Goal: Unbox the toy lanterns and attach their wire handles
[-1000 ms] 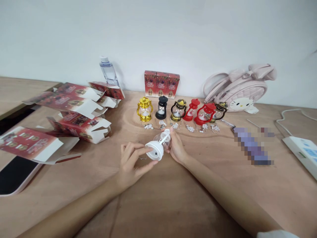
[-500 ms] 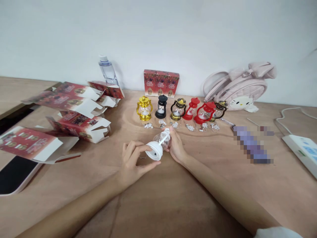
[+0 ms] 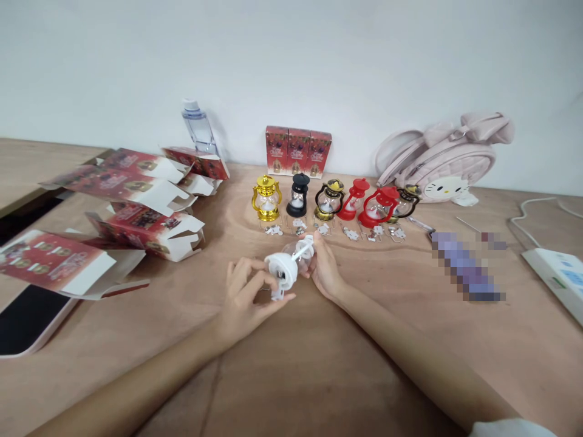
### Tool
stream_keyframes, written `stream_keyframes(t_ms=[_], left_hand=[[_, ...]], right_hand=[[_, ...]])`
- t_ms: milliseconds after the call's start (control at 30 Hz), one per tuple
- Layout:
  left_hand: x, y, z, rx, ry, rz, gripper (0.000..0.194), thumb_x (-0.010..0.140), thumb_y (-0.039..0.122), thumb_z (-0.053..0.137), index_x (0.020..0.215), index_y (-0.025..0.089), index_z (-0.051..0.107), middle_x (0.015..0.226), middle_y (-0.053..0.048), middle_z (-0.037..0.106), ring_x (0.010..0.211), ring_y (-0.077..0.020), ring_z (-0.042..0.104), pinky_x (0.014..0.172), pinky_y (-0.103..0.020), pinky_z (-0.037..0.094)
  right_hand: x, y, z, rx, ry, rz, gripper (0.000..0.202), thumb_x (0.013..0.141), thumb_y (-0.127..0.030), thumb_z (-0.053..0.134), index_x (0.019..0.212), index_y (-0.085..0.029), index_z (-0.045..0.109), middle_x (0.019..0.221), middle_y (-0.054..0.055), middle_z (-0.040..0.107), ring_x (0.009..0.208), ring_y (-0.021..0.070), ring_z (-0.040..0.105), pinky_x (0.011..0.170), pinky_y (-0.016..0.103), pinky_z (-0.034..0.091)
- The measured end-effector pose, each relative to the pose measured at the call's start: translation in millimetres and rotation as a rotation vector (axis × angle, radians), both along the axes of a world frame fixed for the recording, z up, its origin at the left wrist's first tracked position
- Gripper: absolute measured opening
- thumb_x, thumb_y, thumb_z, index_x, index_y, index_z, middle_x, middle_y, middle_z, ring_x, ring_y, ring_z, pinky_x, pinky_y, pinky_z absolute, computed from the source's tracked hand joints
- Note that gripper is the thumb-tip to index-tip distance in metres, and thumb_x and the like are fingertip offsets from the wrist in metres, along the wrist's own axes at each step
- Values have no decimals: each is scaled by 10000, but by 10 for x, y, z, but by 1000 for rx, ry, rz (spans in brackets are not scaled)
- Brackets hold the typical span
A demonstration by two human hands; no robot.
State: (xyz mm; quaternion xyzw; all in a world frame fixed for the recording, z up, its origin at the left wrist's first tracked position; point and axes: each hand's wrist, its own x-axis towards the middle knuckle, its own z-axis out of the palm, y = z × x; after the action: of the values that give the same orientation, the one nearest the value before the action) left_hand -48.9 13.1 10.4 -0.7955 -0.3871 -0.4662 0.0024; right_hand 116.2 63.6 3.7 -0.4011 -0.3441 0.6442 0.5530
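Note:
Both of my hands hold a small white toy lantern (image 3: pixel 286 265) just above the wooden table (image 3: pixel 319 364). My left hand (image 3: pixel 243 297) has its fingers on the lantern's round white base, where a small white piece hangs open at the bottom. My right hand (image 3: pixel 324 268) grips the clear globe and top end. A thin wire handle lies under the left fingers.
Behind the hands stands a row of several mini lanterns (image 3: pixel 328 199), gold, black and red, with small metal pieces in front. Opened red boxes (image 3: pixel 136 206) lie at left, three shut boxes (image 3: pixel 298 150) and a water bottle (image 3: pixel 198 128) by the wall, a pink bag (image 3: pixel 444 164) and power strip (image 3: pixel 553 273) at right.
The lantern's base has turned in my left hand, and a small white piece now sticks out at its bottom. Both hands stay in the same place.

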Motion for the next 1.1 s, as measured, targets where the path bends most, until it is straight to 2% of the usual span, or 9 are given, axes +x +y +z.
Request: stream_keyframes(t_ms=[200, 367, 467, 533, 700, 767, 933, 1100], left_hand=[[19, 31, 2, -48, -88, -37, 133, 826, 140, 646, 856, 194, 528, 822, -4, 580, 762, -135, 564, 658, -251, 430], [-35, 98, 17, -49, -129, -27, 109, 860, 124, 590, 838, 198, 514, 769, 12, 580, 696, -116, 554, 634, -243, 423], [-109, 160, 11, -53, -81, 77, 87, 875, 169, 571, 821, 201, 511, 738, 21, 589, 680, -125, 549, 640, -267, 394], [-146, 192, 2, -116, -40, 152, 93, 874, 196, 564, 798, 204, 510, 724, 30, 595, 674, -132, 548, 652, -284, 374], [-140, 190, 0, -230, 206, 165, 37, 807, 208, 549, 839, 200, 532, 770, 6, 613, 741, -185, 567, 665, -326, 332], [-124, 162, 6, -184, 231, 162, 113, 784, 215, 552, 894, 193, 541, 834, -28, 616, 791, -213, 568, 677, -339, 338], [-121, 86, 14, 119, 95, 48, 167, 806, 231, 605, 948, 196, 524, 858, -38, 601, 753, -188, 562, 684, -335, 362], [-129, 92, 24, 125, 120, 39, 196, 836, 309, 628, 979, 209, 538, 862, -34, 600, 741, -173, 552, 666, -318, 361]], right_hand=[[-3, 16, -2, -43, 90, -19, 442, 729, -616, 618, 828, -198, 513, 575, -75, 538, 387, 52, 442, 324, 161, 294], [9, 22, 8, -39, 169, -36, 417, 757, -603, 605, 809, -200, 510, 589, -67, 557, 412, 59, 463, 358, 171, 319], [18, 20, 53, -103, 206, -54, 405, 764, -597, 597, 784, -204, 503, 576, -81, 546, 390, 48, 436, 363, 175, 307], [21, 19, 88, -160, 208, -63, 402, 769, -599, 583, 778, -204, 508, 548, -92, 527, 371, 44, 412, 363, 176, 296], [25, 23, 112, -190, 206, -72, 375, 795, -580, 542, 786, -205, 529, 521, -96, 497, 359, 50, 393, 350, 175, 276], [22, 23, 93, -180, 200, -74, 370, 798, -577, 534, 792, -207, 532, 526, -94, 496, 361, 50, 393, 345, 172, 276], [1, 8, 39, -83, 119, -64, 374, 763, -578, 572, 834, -212, 540, 547, -81, 517, 374, 58, 417, 322, 160, 273], [-6, -4, 19, -29, 65, -48, 381, 749, -584, 583, 847, -217, 544, 571, -67, 533, 384, 61, 413, 309, 161, 273]])
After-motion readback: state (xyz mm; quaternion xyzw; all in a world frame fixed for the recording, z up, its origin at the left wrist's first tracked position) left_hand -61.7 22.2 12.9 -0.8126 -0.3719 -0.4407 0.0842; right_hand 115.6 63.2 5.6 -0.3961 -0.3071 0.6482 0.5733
